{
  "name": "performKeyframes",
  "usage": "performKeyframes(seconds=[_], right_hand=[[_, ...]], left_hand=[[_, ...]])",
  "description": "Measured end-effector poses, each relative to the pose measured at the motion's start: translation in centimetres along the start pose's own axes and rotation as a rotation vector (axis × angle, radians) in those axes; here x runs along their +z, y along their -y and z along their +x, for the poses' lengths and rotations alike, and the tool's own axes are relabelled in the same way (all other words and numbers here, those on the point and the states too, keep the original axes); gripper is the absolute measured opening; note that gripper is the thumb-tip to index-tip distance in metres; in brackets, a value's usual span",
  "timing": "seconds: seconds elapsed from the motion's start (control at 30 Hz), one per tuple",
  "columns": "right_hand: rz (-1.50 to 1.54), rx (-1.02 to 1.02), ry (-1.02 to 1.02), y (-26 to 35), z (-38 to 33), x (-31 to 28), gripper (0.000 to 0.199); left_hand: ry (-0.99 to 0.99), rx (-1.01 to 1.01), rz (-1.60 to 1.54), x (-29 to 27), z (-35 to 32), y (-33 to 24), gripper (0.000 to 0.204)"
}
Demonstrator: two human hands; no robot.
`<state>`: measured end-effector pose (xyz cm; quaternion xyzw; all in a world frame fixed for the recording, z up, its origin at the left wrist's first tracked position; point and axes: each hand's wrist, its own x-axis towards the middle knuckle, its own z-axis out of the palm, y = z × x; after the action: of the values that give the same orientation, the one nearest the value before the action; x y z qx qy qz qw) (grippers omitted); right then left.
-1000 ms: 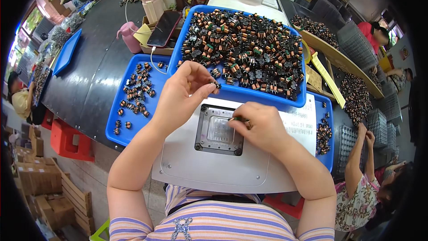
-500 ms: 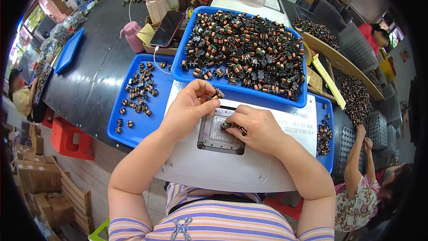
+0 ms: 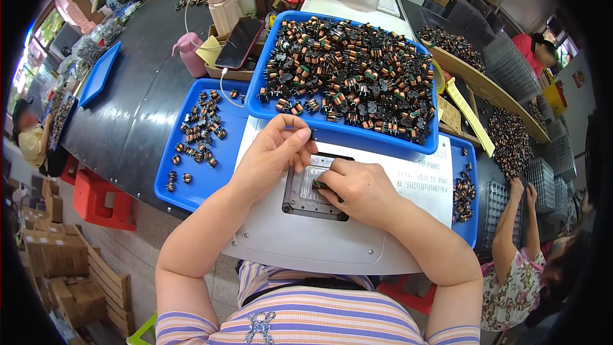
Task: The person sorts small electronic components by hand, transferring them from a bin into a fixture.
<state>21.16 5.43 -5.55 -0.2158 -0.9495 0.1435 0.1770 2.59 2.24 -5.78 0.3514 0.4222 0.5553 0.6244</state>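
My left hand (image 3: 276, 148) is closed in a pinch just above the metal fixture, near the big tray's front rim. Only dark pins of a small copper-wound coil (image 3: 313, 134) show past its fingertips. My right hand (image 3: 357, 190) bends over the square metal fixture (image 3: 296, 206), its fingers closed on another coil (image 3: 318, 184), mostly covered by them. A shallow, pale recess lies in the fixture's middle, under that hand. The fixture is set into a silver machine top (image 3: 306, 239). Behind both hands, a large blue tray (image 3: 255, 92) is heaped with similar coils.
At the left, a blue tray (image 3: 172, 185) holds scattered coils; another blue tray (image 3: 471, 229) with coils sits right. A phone (image 3: 240, 43) on a cable, a pink bottle (image 3: 189, 54) and a yellow strip (image 3: 469, 115) flank the big tray. A co-worker's hands (image 3: 520, 191) work at far right.
My left fingers have turned, so the coil in them is more hidden. My right hand has shifted slightly left over the recess, its fingers curling further around its coil.
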Motion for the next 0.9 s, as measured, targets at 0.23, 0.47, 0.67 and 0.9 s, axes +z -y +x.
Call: performKeyframes(seconds=[0.23,0.47,0.67,0.9], right_hand=[[0.297,0.254,-0.312,-2.4,-0.1,-5.3,0.013],[-0.504,0.880,-0.095,-13.6,-10.4,-12.0,0.020],[-0.581,1.135,0.280,-15.6,-16.0,-10.1,0.037],[-0.337,0.313,-0.255,-9.1,-5.0,-9.7,0.030]], left_hand=[[0.016,-0.054,0.036,-0.5,-0.2,0.0,0.019],[0.041,-0.037,0.031,-0.2,-0.1,-0.2,0.020],[0.079,-0.076,0.046,-0.1,-0.2,-0.5,0.020],[0.013,-0.031,0.176,-0.3,-0.4,0.1,0.017]])
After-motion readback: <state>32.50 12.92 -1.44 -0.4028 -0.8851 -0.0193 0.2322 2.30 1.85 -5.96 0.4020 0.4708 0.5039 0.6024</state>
